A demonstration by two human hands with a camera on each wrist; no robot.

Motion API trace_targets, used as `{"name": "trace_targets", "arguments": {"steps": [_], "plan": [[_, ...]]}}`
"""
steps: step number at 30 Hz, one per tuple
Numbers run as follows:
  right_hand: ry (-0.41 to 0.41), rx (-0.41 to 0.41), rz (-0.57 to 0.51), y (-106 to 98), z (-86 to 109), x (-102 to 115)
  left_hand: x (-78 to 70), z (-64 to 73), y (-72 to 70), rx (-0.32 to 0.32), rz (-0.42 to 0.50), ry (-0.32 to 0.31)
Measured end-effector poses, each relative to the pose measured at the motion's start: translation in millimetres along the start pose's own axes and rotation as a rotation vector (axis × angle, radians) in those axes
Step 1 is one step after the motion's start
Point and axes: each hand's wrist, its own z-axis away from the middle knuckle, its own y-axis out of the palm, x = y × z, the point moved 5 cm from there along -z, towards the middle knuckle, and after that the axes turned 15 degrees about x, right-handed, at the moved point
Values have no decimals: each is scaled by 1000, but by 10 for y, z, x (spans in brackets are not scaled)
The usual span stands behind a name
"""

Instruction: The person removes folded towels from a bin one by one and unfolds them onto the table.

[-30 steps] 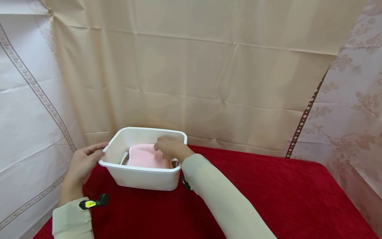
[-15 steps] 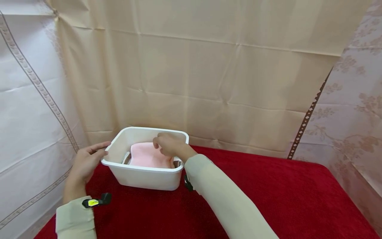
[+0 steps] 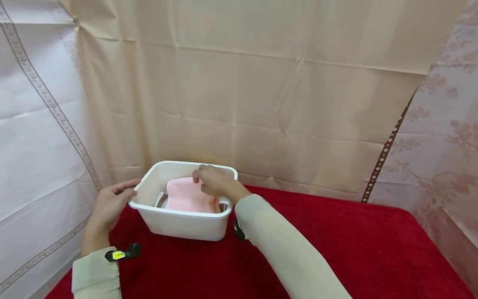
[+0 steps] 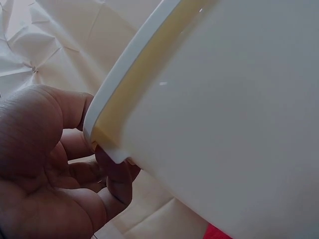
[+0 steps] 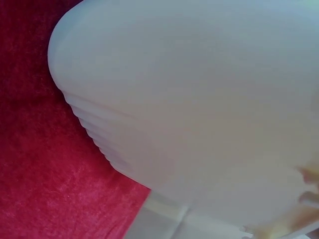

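While the left hand (image 3: 109, 204) is pinching the white tub's rim (image 3: 175, 211), the right hand (image 3: 212, 181) is hanging inside, fingers bent, grip unclear. Within the tub, pink cloth (image 3: 188, 196) is already lying; handling seems unfinished.

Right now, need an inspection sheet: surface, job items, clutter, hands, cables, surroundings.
Surface: red cover under the tub.
Job items: white tub, upright; pink cloth inside, with partly hidden items beside it.
Clutter: nothing seen outside the tub.
Hands: left hand grips the tub's rim; right hand is over the pink cloth, contact unclear.
Cables: nothing seen.
Surroundings: beige curtain behind, patterned sheet at right.
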Motion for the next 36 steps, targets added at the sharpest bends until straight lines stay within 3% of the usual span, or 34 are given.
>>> {"name": "trace_targets", "arguments": {"steps": [8, 15, 31, 36], "plan": [[-40, -33, 37, -127, 57, 86, 18, -12, -7, 1, -5, -16], [-73, -45, 72, -224, 115, 155, 34, -8, 10, 9, 49, -14], [-71, -77, 83, -506, 242, 256, 40, -30, 14, -10, 63, 4], [-88, -112, 133, -640, 288, 294, 38, -19, 0, -6, 150, 33]]}}
